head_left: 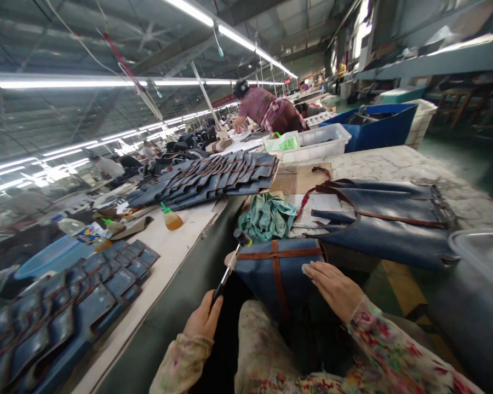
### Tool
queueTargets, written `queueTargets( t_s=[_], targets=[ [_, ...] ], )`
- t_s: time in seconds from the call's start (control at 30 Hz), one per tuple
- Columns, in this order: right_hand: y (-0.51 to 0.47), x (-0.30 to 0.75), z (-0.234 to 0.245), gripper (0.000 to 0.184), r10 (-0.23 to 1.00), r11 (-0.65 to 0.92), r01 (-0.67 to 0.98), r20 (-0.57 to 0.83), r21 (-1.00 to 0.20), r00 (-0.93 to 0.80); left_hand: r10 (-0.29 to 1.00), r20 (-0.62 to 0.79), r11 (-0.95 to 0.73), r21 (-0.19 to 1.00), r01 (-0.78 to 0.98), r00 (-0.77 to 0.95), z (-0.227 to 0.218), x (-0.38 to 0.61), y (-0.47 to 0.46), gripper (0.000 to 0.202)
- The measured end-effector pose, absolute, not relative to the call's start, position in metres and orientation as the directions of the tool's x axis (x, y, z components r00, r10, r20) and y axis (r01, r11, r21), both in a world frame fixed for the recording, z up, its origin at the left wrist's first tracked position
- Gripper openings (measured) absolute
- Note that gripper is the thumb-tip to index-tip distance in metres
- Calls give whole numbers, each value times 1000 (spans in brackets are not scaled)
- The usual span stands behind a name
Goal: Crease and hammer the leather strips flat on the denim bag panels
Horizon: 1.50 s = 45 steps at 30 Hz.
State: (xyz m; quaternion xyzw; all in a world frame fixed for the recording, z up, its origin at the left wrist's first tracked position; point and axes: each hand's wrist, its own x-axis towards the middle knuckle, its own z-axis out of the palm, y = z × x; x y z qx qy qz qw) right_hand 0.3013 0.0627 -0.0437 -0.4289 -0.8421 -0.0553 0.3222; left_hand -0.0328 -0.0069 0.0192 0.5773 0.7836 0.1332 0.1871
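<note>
My left hand (203, 317) is closed round the black handle of a small hammer (229, 268). The hammer points up and away from me, its dark head by the left end of a blue leather piece with crossing brown straps (257, 268). That piece is in front of my knees, its lower part in shadow. My right hand (334, 287) lies on its right side, fingers stretched out, with something whitish on one fingertip. Just beyond is a crumpled green cloth (268, 216). What supports the leather piece underneath is hidden.
Overlapping blue leather pieces (213, 178) lie on the left table, with more strapped pieces (94, 290) nearer. A glue bottle (171, 218) stands between them. Blue leather panels (388, 219) lie at right, near a clear plastic bin (482, 251). A co-worker (267, 109) bends over the table farther back.
</note>
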Motion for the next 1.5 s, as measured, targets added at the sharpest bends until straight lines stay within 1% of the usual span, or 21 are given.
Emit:
queueTargets(
  t_s=[0.07, 0.13, 0.2, 0.23, 0.3, 0.33, 0.43, 0.5, 0.63, 0.77, 0.93, 1.0, 1.03, 1.1, 1.17, 1.2, 1.27, 1.33, 1.4, 1.5],
  targets=[
    [64, 302, -42, 32, 685, 640, 743, 582, -194, -438, 955, -144, 297, 402, 866, -261, 14, -33, -4, 37],
    [67, 301, -37, 31, 699, 648, 728, 556, -224, -451, 948, -198, 305, 339, 890, -249, 6, -34, -1, 39],
    [72, 295, -28, 35, 733, 634, 724, 508, -272, -452, 941, -236, 309, 300, 902, -244, 0, -39, 2, 38],
    [76, 289, -23, 39, 752, 624, 725, 477, -293, -455, 939, -232, 316, 299, 901, -253, -1, -43, 4, 38],
    [83, 273, -9, 42, 774, 617, 724, 406, -309, -486, 935, -183, 347, 298, 889, -304, 2, -55, 10, 37],
    [86, 263, -3, 40, 770, 628, 716, 375, -305, -516, 928, -145, 372, 287, 883, -344, 6, -63, 14, 37],
    [97, 228, 12, 34, 733, 680, 679, 288, -278, -616, 894, -18, 441, 210, 873, -448, 25, -93, 30, 41],
    [106, 205, 15, 29, 718, 696, 667, 247, -266, -651, 888, 35, 450, 138, 882, -459, 39, -116, 42, 41],
    [120, 170, 15, 24, 697, 717, 656, 193, -237, -691, 891, 66, 448, 26, 894, -448, 56, -162, 64, 37],
    [128, 155, 18, 22, 692, 720, 664, 145, -201, -707, 879, 95, 472, -19, 882, -468, 55, -191, 79, 35],
    [129, 149, 24, 18, 706, 707, 690, 102, -157, -701, 853, 179, 505, -48, 862, -490, 43, -202, 80, 36],
    [130, 145, 23, 16, 714, 700, 700, 90, -144, -695, 852, 229, 492, -41, 869, -471, 38, -196, 74, 37],
    [130, 142, 22, 16, 717, 696, 705, 86, -138, -691, 861, 270, 454, -23, 891, -432, 35, -189, 70, 37],
    [131, 137, 20, 16, 722, 691, 711, 73, -130, -688, 886, 361, 292, 50, 955, -290, 28, -167, 62, 36],
    [131, 131, 20, 17, 723, 690, 714, 56, -123, -689, 897, 423, 72, 156, 985, -132, 20, -133, 57, 34],
    [131, 129, 21, 19, 723, 689, 715, 45, -120, -689, 904, 418, -6, 207, 978, -83, 15, -114, 57, 33],
    [129, 125, 23, 23, 725, 686, 719, 28, -113, -688, 924, 383, -105, 295, 950, -17, 5, -77, 62, 32],
    [127, 124, 25, 26, 728, 683, 723, 24, -105, -685, 930, 368, -156, 364, 918, 12, -4, -47, 73, 32],
    [124, 128, 25, 25, 728, 684, 722, 37, -100, -684, 934, 357, -167, 406, 898, 12, -10, -25, 85, 32],
    [121, 145, 23, 27, 726, 688, 718, 73, -107, -684, 946, 323, -115, 398, 910, -21, -17, -7, 98, 32]
  ],
)
